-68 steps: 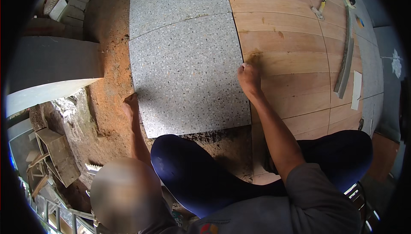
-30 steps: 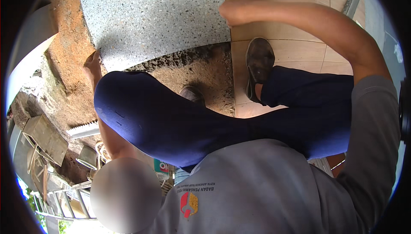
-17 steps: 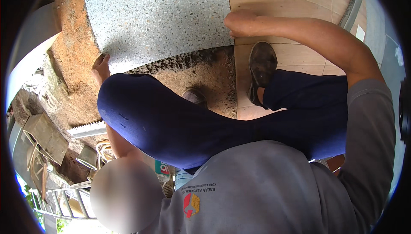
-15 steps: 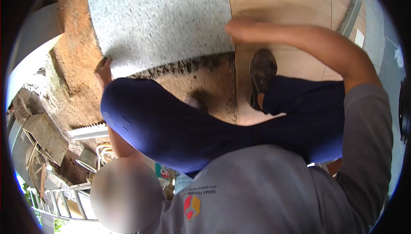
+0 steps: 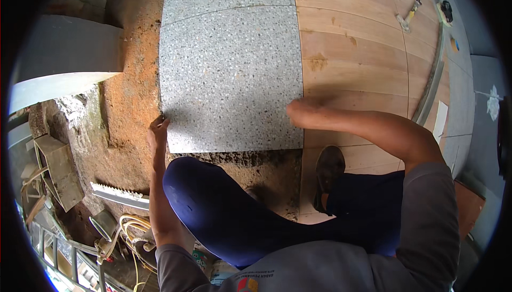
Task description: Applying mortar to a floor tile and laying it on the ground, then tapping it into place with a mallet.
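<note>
Watching a flat speckled tile [image 5: 229, 78] between gritty soil [image 5: 132, 92] and wood-grain flooring [image 5: 357, 73], I see left hand [image 5: 158, 129] bunched, right hand [image 5: 302, 113] crooked inward, at the tile's opposite edges. Can't tell either grip.

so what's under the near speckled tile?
Dark, rough material shows along the near edge of the speckled tile, with brown dirt in front of it. Anything beneath the rest is covered by the tile, so can't tell.
</note>
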`<state>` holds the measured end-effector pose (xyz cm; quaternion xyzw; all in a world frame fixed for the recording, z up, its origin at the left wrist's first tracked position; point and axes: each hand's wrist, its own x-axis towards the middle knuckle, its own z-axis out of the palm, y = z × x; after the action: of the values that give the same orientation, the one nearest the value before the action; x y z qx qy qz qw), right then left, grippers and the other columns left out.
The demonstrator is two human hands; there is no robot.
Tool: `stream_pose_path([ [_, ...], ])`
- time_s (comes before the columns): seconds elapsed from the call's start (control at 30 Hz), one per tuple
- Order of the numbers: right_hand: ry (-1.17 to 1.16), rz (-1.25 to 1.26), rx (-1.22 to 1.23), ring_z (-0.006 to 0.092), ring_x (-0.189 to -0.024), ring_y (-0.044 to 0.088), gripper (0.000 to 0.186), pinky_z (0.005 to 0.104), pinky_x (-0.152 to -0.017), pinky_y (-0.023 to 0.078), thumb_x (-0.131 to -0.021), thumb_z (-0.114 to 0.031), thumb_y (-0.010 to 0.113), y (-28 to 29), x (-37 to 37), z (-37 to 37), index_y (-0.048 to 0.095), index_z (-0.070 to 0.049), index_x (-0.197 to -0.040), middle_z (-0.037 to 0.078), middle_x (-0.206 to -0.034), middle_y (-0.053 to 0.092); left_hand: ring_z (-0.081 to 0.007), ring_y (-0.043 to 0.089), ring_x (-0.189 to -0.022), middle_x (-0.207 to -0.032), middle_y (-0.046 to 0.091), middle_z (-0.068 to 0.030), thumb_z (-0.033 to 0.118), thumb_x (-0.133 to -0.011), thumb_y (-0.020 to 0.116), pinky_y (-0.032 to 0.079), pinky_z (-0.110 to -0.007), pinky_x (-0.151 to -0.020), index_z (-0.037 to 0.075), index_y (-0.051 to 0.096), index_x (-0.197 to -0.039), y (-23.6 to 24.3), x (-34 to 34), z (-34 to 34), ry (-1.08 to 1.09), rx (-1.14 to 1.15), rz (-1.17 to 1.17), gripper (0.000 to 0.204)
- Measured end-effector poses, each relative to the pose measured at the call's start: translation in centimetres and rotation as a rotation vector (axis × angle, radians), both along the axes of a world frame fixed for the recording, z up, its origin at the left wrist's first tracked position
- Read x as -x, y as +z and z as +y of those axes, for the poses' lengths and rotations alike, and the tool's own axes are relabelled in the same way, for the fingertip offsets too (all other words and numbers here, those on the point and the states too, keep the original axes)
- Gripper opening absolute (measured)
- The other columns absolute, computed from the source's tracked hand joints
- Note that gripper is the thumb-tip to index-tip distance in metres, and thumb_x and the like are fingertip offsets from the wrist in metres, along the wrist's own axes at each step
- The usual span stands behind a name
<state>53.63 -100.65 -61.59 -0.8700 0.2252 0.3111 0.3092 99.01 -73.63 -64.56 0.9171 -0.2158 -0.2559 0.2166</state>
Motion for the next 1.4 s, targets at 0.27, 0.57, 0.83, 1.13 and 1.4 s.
stream_pose_path([
  [0.27,-0.318,-0.257,0.344,0.0350,-0.125,0.055,0.026,0.0495,-0.101,0.049,-0.098,-0.020,0.059,0.5,-5.2,-9.8,0.069,-0.001,-0.112,0.016,-0.127,0.061,-0.0347,0.071,-0.111,-0.120,0.074,-0.0207,0.026,-0.092,0.069,0.053,-0.038,-0.095,0.002,0.071,-0.127,-0.4,-2.7,-4.5,-0.088,-0.022,-0.073,0.043],
  [0.57,-0.337,-0.136,0.409,0.0380,-0.152,0.030,0.069,0.0469,-0.126,0.022,-0.097,-0.040,0.065,-3.5,-8.6,-13.5,0.048,0.003,-0.149,0.021,-0.163,0.035,-0.0438,0.071,-0.087,-0.091,0.072,-0.0275,0.040,-0.092,0.071,0.055,-0.050,-0.079,-0.001,0.076,-0.093,2.9,-4.0,-6.1,-0.227,-0.269,-0.272,0.041],
  [0.83,-0.405,-0.174,0.314,0.0449,-0.147,0.034,0.068,0.0459,-0.121,0.033,-0.092,-0.032,0.073,-1.7,-8.2,-12.7,0.052,0.009,-0.143,0.028,-0.159,0.037,-0.0421,0.046,-0.138,-0.153,0.051,-0.0174,0.048,-0.099,0.056,0.037,-0.056,-0.115,0.006,0.048,-0.149,0.1,-7.3,-19.9,-0.397,-0.128,-0.422,0.065],
  [1.13,-0.398,-0.178,0.399,0.0444,-0.142,0.042,0.067,0.0453,-0.118,0.038,-0.090,-0.029,0.076,-4.5,-7.6,-13.6,0.055,0.013,-0.137,0.030,-0.156,0.040,-0.0419,0.031,-0.150,-0.169,0.028,-0.0073,0.055,-0.101,0.047,0.024,-0.062,-0.120,0.016,0.030,-0.162,-2.6,-9.4,-28.4,-0.434,-0.166,-0.448,0.075],
  [1.4,-0.386,-0.147,0.397,0.0394,-0.138,0.046,0.063,0.0483,-0.115,0.039,-0.092,-0.034,0.074,-3.5,-7.6,-14.9,0.059,0.008,-0.135,0.019,-0.145,0.051,-0.0359,0.023,-0.156,-0.172,0.022,-0.0059,0.066,-0.100,0.042,0.016,-0.064,-0.123,0.017,0.028,-0.164,-3.6,-11.0,-30.7,-0.535,-0.185,-0.431,0.082],
])
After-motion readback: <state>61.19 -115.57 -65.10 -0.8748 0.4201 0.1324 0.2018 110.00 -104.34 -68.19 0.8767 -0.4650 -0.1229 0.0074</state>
